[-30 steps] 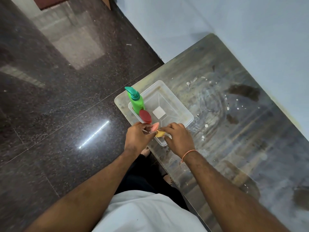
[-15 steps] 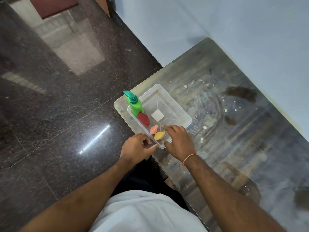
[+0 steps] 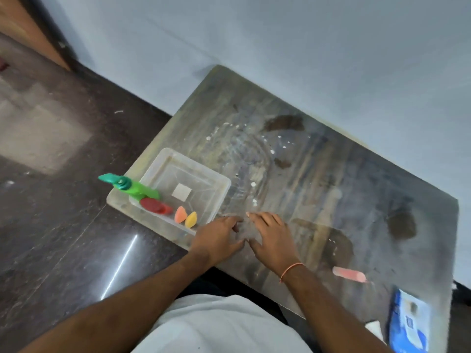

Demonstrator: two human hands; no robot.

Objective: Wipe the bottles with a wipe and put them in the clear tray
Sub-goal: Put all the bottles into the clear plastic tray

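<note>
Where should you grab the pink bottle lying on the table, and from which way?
Best guess: grip the pink bottle around the middle of its body, coming straight down from above. It lies flat on its side on the table, long and narrow, with bare tabletop on both long sides, so fingers fit across its width. The right hand is nearer and rests open on the table.

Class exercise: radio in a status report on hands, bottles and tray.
Left hand and right hand open, empty, on table. Four bottles in clear tray. Pink bottle lies outside. Nothing blocking.
</note>
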